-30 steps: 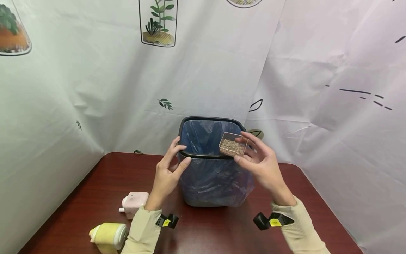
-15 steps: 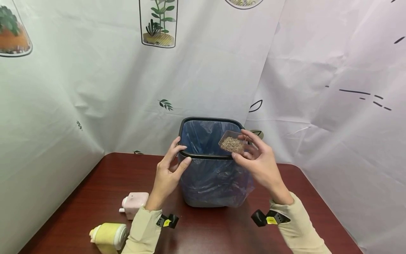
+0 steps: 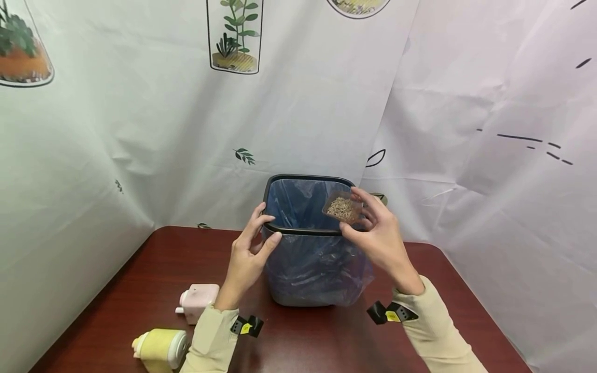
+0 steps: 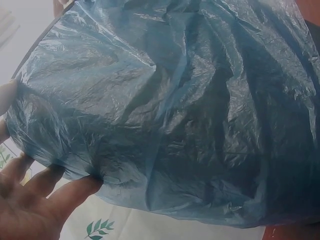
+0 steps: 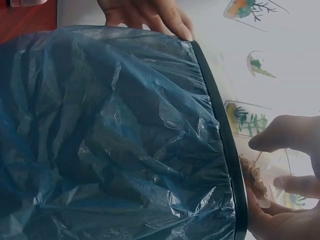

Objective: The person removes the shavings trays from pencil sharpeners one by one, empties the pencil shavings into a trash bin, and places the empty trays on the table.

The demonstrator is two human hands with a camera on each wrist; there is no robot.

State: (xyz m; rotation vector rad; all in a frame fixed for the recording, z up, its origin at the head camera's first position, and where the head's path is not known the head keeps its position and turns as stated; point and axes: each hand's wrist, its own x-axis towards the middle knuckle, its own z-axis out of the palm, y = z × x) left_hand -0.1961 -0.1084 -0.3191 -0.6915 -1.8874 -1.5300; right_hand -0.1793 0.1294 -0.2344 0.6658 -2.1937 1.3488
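A trash bin [image 3: 275, 226] with a black rim and a blue plastic liner [image 3: 317, 264] stands upright on the table. My left hand [image 3: 248, 256] grips its rim at the near left corner, thumb in front and fingers round the side. In the left wrist view those fingertips press on the liner [image 4: 165, 115]. My right hand [image 3: 380, 233] pinches a small clear plastic box [image 3: 347, 196] between thumb and fingers, tilted over the bin's right side. Fine brown shavings [image 3: 340, 208] lie inside the box. In the right wrist view, the rim partly hides the shavings [image 5: 252, 177].
On the dark red table [image 3: 308, 342], left of the bin, sits a pink boxy device [image 3: 200, 299] with a white knob. A yellow and white one [image 3: 160, 347] lies nearer, partly behind my left sleeve. A printed white cloth [image 3: 308, 119] hangs close behind the bin.
My right hand has shifted slightly left and turned, tipping the box further toward the bin's inside. The left hand keeps its hold on the rim.
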